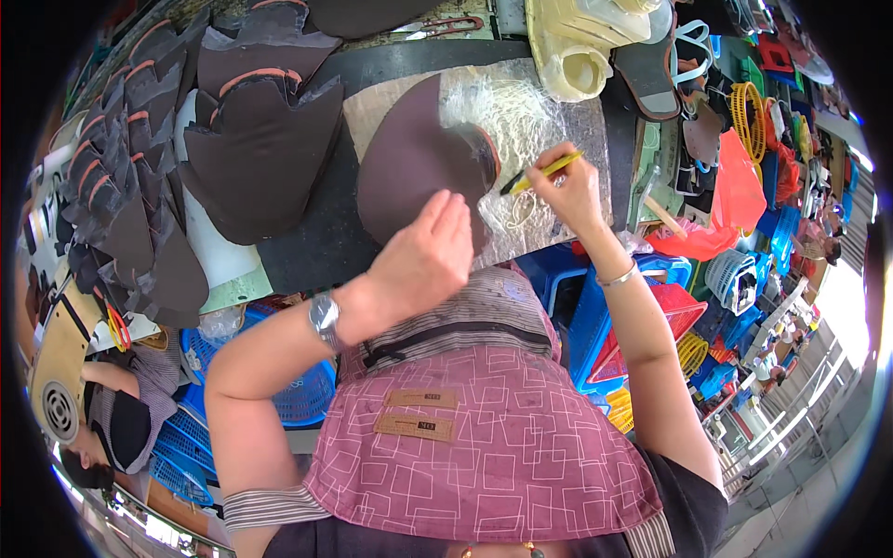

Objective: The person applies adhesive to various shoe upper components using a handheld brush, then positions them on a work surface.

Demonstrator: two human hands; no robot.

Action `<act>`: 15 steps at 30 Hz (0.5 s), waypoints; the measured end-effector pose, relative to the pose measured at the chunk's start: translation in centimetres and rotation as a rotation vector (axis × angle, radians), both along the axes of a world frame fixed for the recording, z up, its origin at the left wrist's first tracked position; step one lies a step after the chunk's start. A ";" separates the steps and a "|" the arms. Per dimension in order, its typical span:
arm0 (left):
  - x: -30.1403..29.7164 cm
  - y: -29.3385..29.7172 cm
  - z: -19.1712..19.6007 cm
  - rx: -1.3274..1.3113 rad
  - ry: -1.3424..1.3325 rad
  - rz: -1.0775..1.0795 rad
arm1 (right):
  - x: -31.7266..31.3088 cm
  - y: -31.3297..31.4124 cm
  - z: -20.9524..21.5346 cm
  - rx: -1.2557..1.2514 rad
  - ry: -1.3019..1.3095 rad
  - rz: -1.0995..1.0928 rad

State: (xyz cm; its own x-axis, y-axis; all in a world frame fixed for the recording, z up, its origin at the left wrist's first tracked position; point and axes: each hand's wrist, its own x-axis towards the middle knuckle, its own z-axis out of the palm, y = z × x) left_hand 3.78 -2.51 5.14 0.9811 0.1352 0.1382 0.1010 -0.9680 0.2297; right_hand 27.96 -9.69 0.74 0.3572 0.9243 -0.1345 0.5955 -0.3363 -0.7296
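Observation:
My left hand (426, 253) lies flat, fingers apart, pressing on the near edge of a dark brown cut leather piece (409, 158) that rests on a glue-smeared work board (558, 121). My right hand (569, 188) grips a yellow-handled brush (539, 172), its dark tip touching the right edge of the brown piece. Whitish glue strands cover the board around the brush.
Stacks of dark cut pieces with orange trim (251, 121) lie at the left and far left. A cream plastic container (581, 46) stands at the back. Blue and red baskets (651, 307) sit below the bench at right; another person (112, 418) sits at lower left.

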 end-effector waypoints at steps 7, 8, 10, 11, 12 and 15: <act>-1.6 0.2 -3.3 -0.073 0.072 0.010 | -1.3 1.6 0.7 0.303 0.065 0.314; -1.5 0.3 -3.5 -0.072 0.075 0.013 | -0.4 1.7 0.5 0.340 -0.084 0.270; -1.6 0.1 -4.0 -0.071 0.080 0.025 | -0.5 1.8 0.4 0.376 -0.228 0.234; -1.8 0.0 -4.3 -0.057 0.082 0.027 | -1.1 1.4 0.6 0.401 -0.158 0.292; -1.8 -0.1 -4.6 -0.044 0.082 0.028 | -1.6 0.9 0.9 0.425 -0.090 0.348; -1.9 0.2 -4.7 -0.095 0.085 0.053 | -1.7 1.1 0.7 0.407 -0.129 0.459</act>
